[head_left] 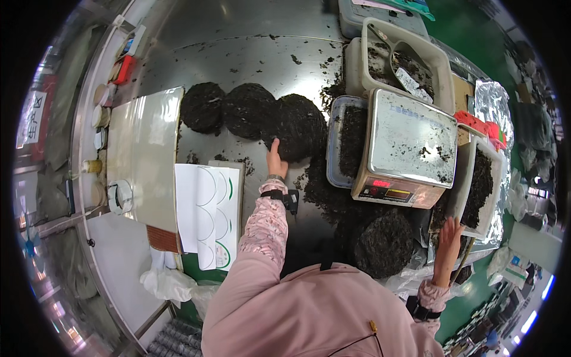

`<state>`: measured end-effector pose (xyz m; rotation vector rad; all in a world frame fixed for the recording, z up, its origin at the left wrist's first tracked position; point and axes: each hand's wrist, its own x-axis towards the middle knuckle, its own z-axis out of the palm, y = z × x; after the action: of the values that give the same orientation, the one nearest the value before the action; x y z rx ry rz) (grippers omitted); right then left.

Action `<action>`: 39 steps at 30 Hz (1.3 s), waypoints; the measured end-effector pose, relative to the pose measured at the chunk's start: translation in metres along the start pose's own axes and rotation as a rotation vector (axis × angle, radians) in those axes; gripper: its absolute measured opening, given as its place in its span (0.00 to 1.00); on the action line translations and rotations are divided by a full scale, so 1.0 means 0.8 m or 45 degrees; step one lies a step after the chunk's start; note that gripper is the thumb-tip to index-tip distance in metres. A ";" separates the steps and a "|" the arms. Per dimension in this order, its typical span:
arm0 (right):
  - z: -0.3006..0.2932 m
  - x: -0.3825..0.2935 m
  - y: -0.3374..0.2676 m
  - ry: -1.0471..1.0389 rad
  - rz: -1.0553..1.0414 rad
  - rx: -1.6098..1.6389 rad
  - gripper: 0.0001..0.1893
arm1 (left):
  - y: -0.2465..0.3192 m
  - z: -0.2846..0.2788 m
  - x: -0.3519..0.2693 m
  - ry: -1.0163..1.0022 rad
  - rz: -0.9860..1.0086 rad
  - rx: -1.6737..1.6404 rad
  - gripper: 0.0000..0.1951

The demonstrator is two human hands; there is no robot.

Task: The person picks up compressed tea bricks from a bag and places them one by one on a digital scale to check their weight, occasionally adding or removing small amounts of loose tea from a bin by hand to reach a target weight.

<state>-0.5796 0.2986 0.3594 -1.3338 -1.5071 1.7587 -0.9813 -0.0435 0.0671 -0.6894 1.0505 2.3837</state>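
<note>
Dark round cakes of dried, seaweed-like leaf [250, 110] lie in a touching row on the steel table. My left hand [277, 160] is at the near edge of the row's right-hand cake [299, 127], its thumb on the edge; the other fingers are hidden, so its grip cannot be told. On the right, my right hand [449, 234] rests with fingers extended against the near end of a white bin [495, 187] holding dark flakes. Another dark round cake [384, 243] lies close to my body. Between the hands stands a digital scale [412, 134] with crumbs on its steel pan.
Beside the scale is a shallow tray [332, 147] of flakes; behind it, a white bin [445, 67] holds a scoop [408, 58]. Printed paper sheets [207, 214] and a pale board [142, 156] lie left. Loose flakes [323, 192] cover part of the steel table [200, 58].
</note>
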 end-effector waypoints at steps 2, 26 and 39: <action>-0.027 -0.022 0.014 0.067 0.075 -0.005 0.38 | -0.010 0.001 0.038 0.021 0.088 -0.104 0.26; -0.021 -0.165 0.136 -0.065 0.697 0.216 0.33 | -0.108 0.121 -0.352 -1.308 -0.538 1.591 0.47; -0.078 -0.163 0.145 0.251 0.080 -0.080 0.37 | -0.117 0.223 -0.443 -1.064 0.244 1.458 0.48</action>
<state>-0.4430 0.1866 0.3043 -1.5525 -1.4362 1.5760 -0.6990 0.0827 0.3326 0.7491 1.7383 1.4551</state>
